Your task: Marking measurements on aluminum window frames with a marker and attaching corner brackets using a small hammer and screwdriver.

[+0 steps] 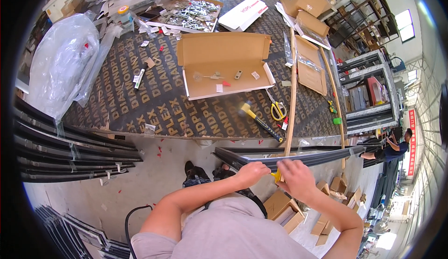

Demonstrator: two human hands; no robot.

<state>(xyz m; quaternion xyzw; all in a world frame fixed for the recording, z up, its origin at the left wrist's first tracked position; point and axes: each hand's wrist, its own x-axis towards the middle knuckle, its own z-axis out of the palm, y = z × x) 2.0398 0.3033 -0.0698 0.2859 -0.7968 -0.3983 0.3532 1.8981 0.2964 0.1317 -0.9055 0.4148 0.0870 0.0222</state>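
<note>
Both my hands are at the near side of a dark window frame (308, 162), which lies level beyond them, close to the table's near edge. My left hand (252, 174) is closed in a pinch at the frame's side; what its fingers hold is hidden. To its right, my right hand (297, 179) is wrapped over a small yellow tool (278, 175), whose kind I cannot make out. The yellow tip points toward my left fingertips. On the table lie a hammer (261, 123) with a yellow and black handle and yellow-handled scissors (278, 110).
A patterned dark table (126, 107) bears an opened cardboard box (228, 65) with small parts, a tray of metal fittings (189, 14) and a marker (139, 78). Long wooden strips (292, 86) cross its right side. Stacked dark frames (70, 151) stand left. Another person (396, 148) works far right.
</note>
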